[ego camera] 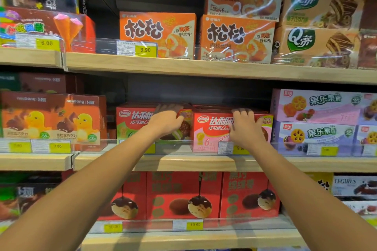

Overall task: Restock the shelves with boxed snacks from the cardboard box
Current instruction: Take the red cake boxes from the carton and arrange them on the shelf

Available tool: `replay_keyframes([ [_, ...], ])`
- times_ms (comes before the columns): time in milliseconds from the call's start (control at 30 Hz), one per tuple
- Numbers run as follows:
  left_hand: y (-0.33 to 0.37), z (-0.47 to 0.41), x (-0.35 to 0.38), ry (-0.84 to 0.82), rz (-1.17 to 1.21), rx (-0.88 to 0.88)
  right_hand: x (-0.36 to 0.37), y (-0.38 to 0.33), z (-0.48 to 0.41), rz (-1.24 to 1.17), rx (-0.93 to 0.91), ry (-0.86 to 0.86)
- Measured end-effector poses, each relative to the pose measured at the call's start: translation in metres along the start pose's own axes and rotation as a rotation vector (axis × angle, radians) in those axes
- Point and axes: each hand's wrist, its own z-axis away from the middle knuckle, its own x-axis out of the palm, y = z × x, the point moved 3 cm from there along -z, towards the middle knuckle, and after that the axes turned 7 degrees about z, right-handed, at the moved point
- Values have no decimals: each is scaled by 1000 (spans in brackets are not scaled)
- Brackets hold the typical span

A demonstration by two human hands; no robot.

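Two red chocolate-pie boxes stand side by side on the middle shelf (183, 161). My left hand (167, 122) grips the left red box (130, 122), with its fingers hooked over the top front edge. My right hand (244, 126) lies flat against the front of the right red-and-pink box (206, 132); its fingertips reach the top edge and its thumb is spread to the right. Both boxes sit behind the clear shelf lip. The cardboard box is out of view.
Brown chick-print boxes (53, 120) stand left of the red ones and purple fruit-cake boxes (318, 122) stand to the right. A dark gap lies above the red boxes. Orange boxes (157, 34) fill the shelf above, red boxes (183, 195) the shelf below.
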Motion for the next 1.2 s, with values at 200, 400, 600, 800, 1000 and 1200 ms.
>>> replay_keyframes([
  [200,-2,-2,3,10,-61,11,-1,0,0,-89,64,-9],
  [400,-9,-5,10,84,-94,70,12,-4,7,-165,84,-24],
  [600,-10,-4,7,81,-74,57,19,-1,-1,-183,105,2],
  [800,-7,9,0,123,-31,6,23,-3,-3,-161,116,1],
  [1000,-10,8,2,113,-11,17,25,-9,-9,-137,108,-13],
  [1200,-14,4,5,112,-6,11,24,-17,-15,-127,129,-147],
])
